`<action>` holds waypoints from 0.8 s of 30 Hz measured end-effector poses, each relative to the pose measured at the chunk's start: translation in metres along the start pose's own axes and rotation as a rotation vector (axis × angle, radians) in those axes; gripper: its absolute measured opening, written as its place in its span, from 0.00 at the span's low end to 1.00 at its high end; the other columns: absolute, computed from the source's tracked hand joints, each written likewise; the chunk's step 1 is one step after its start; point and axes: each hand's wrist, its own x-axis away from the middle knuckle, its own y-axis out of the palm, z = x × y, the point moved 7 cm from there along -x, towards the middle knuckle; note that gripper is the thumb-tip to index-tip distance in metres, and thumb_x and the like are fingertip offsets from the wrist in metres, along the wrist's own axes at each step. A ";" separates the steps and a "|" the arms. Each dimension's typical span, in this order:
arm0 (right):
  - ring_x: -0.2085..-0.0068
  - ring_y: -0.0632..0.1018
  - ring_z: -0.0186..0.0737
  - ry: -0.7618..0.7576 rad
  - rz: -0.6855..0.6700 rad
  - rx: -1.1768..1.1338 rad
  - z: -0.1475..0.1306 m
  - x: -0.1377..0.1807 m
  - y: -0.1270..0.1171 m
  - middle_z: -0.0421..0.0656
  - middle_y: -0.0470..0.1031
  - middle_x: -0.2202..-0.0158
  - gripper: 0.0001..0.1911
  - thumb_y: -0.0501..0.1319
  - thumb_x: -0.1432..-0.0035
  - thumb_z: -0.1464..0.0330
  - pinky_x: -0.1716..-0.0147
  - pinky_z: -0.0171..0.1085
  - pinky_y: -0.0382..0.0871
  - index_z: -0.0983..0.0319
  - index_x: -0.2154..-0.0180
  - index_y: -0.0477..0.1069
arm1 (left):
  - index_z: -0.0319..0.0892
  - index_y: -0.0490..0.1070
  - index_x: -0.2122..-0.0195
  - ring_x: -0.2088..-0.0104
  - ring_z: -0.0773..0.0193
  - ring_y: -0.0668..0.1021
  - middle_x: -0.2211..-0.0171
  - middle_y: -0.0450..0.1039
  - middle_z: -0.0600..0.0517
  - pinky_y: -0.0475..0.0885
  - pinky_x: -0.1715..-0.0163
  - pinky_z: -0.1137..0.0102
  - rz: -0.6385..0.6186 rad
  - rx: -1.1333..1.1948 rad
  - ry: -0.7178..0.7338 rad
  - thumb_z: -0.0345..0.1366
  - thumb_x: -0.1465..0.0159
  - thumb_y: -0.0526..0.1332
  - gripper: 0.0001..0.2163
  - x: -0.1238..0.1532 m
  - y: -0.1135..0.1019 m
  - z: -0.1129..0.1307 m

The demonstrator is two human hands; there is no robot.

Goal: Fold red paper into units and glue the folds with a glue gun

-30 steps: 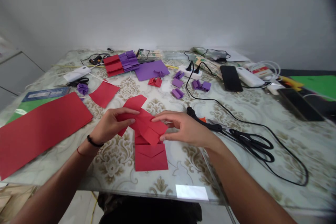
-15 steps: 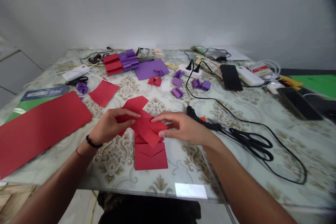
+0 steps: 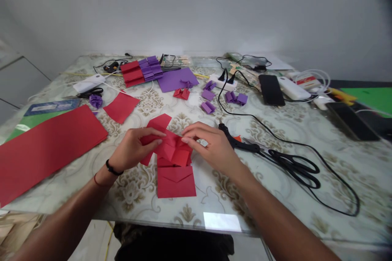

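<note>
A piece of folded red paper (image 3: 168, 145) is held between my two hands in front of me. My left hand (image 3: 136, 143) pinches its left side between thumb and fingers. On the right, my right hand (image 3: 208, 140) closes thumb and fingertips on the paper's other edge. Beneath it on the table lies a creased red paper piece (image 3: 177, 182), its upper part covered by the held one. To the right of my right hand lie a black glue gun (image 3: 234, 138) and black-handled scissors (image 3: 290, 166).
A stack of red sheets (image 3: 55, 147) and a red square (image 3: 121, 107) lie left. Farther back are small folded purple pieces (image 3: 208, 107), a purple sheet (image 3: 171, 82) and a white power strip (image 3: 223, 83). A black cable loops across the right, near a phone (image 3: 271, 90).
The held paper's lower right flap has folded up, so more of the piece beneath shows. My right hand has shifted slightly and its thumb and fingertips have come together.
</note>
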 end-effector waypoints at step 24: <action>0.62 0.80 0.37 -0.131 0.339 0.009 -0.033 0.012 -0.004 0.41 0.78 0.64 0.08 0.62 0.31 0.76 0.61 0.39 0.77 0.58 0.63 0.71 | 0.45 0.83 0.60 0.68 0.65 0.84 0.64 0.87 0.54 0.77 0.65 0.72 0.141 -0.230 0.309 0.31 0.35 0.70 0.04 0.015 0.016 0.024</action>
